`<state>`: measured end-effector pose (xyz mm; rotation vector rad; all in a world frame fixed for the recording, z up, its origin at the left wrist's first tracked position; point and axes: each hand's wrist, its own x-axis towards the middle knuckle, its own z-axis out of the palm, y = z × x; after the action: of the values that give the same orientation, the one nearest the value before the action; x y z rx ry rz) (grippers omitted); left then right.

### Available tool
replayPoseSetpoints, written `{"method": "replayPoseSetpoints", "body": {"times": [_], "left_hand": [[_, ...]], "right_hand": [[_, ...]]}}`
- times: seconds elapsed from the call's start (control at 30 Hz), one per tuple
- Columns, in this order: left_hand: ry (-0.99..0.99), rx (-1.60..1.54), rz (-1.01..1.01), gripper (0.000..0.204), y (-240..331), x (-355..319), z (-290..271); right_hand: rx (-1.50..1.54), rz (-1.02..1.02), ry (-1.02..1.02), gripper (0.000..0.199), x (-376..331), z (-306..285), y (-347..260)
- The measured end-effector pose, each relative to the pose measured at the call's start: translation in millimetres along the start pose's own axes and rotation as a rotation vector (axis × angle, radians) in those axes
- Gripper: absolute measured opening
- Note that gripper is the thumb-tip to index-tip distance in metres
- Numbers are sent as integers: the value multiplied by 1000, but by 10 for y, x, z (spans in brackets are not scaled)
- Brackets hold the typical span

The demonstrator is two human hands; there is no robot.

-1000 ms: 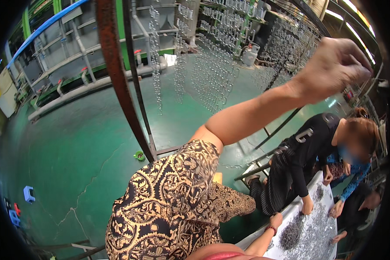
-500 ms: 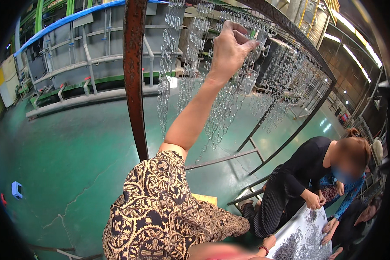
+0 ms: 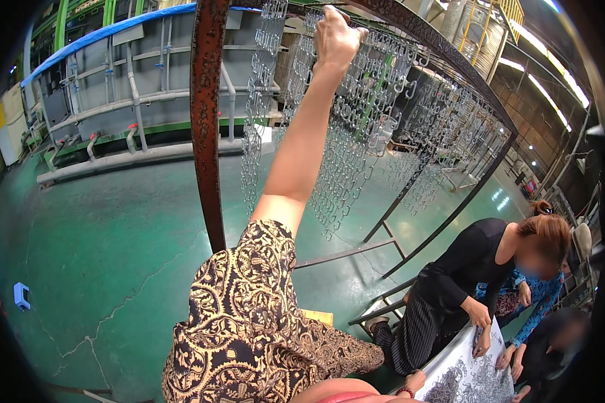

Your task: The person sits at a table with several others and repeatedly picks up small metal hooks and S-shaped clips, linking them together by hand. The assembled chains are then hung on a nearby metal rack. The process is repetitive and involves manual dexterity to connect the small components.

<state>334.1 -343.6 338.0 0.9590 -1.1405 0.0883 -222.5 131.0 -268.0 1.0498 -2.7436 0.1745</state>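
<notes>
Chains (image 3: 336, 195) hang on rack (image 3: 210, 127)

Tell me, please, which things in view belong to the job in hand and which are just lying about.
Seem to belong:
- hanging links, by the left hand
- rack
- metal pile on the table, near the right hand

Seem unrelated:
- blue plastic item on the floor
- thick pipe, a background fixture

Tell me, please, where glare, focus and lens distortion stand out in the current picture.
Head view: the lights glare white at upper right, with reflections on the floor; head view: left hand and chains look fairly sharp; head view: the post looks bowed, likely by the fisheye, and the rim goes black.
</notes>
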Motion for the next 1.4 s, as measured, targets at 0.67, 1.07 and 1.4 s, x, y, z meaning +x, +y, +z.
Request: {"method": "replayPoseSetpoints", "body": {"times": [0.67, 1.07, 1.4], "left_hand": [[263, -28, 251, 28, -591, 144, 231], [-7, -219, 220, 19, -465, -1198, 10], [-1216, -1134, 432, 58, 499, -4382, -269]], "right_hand": [[4, -7, -55, 15, 114, 111, -149], [148, -72, -121, 22, 148, 31, -280], [689, 74, -159, 34, -419, -76, -494]]}}
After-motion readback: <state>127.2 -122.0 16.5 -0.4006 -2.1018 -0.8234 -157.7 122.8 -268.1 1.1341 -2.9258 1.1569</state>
